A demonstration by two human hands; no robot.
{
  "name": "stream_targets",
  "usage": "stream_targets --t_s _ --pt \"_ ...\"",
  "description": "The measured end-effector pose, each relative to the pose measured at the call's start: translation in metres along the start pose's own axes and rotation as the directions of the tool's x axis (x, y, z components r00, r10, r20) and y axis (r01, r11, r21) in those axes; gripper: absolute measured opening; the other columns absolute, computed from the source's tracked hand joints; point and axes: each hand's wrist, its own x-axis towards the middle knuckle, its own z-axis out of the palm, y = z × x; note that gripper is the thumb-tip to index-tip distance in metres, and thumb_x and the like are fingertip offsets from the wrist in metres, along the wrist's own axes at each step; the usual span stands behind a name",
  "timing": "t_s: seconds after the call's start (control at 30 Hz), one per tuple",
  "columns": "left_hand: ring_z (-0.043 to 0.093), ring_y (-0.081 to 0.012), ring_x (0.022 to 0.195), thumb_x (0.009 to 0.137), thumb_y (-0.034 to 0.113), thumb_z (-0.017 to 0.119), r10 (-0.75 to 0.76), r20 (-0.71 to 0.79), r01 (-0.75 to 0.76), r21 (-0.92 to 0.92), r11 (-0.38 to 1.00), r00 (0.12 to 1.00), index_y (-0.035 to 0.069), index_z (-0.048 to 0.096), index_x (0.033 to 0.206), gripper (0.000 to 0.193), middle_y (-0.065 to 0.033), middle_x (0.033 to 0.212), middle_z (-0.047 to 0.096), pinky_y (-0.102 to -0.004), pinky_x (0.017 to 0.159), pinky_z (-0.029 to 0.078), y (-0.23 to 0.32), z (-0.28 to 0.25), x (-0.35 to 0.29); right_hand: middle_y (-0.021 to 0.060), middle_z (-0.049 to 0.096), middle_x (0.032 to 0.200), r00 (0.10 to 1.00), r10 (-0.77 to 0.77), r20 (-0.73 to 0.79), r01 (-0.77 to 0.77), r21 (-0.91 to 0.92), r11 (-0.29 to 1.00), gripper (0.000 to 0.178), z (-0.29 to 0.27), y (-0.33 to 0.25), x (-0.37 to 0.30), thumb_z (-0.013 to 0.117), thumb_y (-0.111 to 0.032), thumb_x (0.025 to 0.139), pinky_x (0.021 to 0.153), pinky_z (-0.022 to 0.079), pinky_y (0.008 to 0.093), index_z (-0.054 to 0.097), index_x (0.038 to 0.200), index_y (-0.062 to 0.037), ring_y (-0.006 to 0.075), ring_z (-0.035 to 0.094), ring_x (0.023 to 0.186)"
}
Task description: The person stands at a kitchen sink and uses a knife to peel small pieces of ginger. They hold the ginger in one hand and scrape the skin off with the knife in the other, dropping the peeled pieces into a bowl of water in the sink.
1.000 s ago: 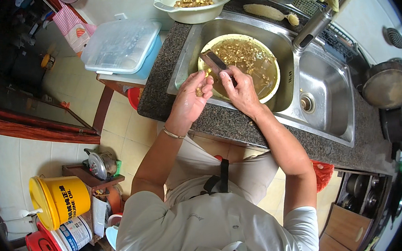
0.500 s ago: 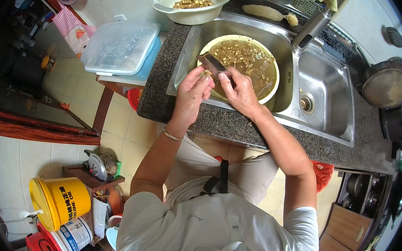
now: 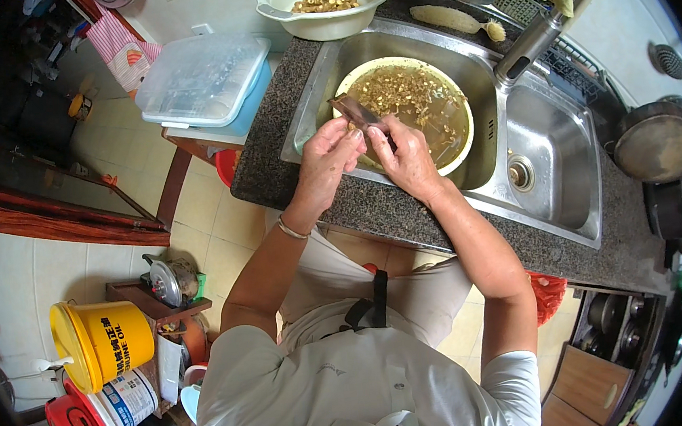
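Note:
My right hand (image 3: 410, 154) is closed round a knife (image 3: 358, 112) with a broad, dark blade that points up and to the left. In my left hand (image 3: 325, 159), fingertips pinch a small yellowish-brown piece (image 3: 351, 128) right beside the blade; its kind is hard to make out, since the fingers cover most of it. Both hands are close together over the near left rim of a pale yellow basin (image 3: 468, 121). Brownish water (image 3: 439, 131) with many floating scraps fills this basin, which sits in the left sink bowl (image 3: 482, 87).
A pale bowl (image 3: 325, 26) of similar brown-and-cream pieces stands at the counter's back left. Beyond the basin lie a loofah-like scrubber (image 3: 445, 17) and the faucet (image 3: 530, 50). A lidded blue box (image 3: 254, 99) stands left of the granite counter (image 3: 271, 154). Pans (image 3: 655, 141) hang at right.
The knife's blade has tilted, showing less of its flat face, and its tip has shifted slightly left and down. Both hands stay in almost the same place.

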Motion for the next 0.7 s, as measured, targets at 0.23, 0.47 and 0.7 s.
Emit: stream_targets --t_s 0.23,0.47,0.7 --pt "0.048 -0.0015 0.069 0.098 0.01 0.058 0.001 0.075 -0.003 0.021 1.0 0.997 0.002 0.057 0.112 0.016 0.0007 0.086 0.059 -0.0182 0.056 0.035 0.004 0.001 -0.003 0.0221 0.062 0.073 0.998 -0.059 -0.023 0.057 -0.096 0.994 0.021 0.0 0.001 0.002 0.06 -0.02 0.095 0.057 0.048 0.0487 0.056 0.087 -0.0011 0.0436 0.063 0.068" --pt "0.05 -0.0023 0.07 0.096 0.007 0.06 0.049 0.014 -0.049 -0.008 0.999 0.999 -0.001 0.054 0.123 0.029 -0.0008 0.088 0.061 -0.0185 0.057 0.036 -0.001 0.008 -0.002 0.0209 0.063 0.075 0.994 -0.073 -0.081 0.059 -0.165 0.985 0.02 0.002 0.005 0.001 0.06 -0.02 0.095 0.056 0.048 0.0485 0.055 0.088 -0.002 0.0427 0.062 0.066" --pt "0.05 -0.0014 0.069 0.094 0.007 0.063 0.02 -0.008 -0.019 0.121 0.992 1.0 0.001 0.058 0.118 0.025 0.0001 0.086 0.062 -0.0183 0.056 0.036 0.0 0.0 -0.001 0.0204 0.064 0.075 0.997 -0.079 -0.024 0.077 -0.072 0.994 0.019 -0.002 0.001 -0.001 0.06 -0.019 0.095 0.057 0.049 0.0466 0.058 0.089 -0.0011 0.0415 0.064 0.068"
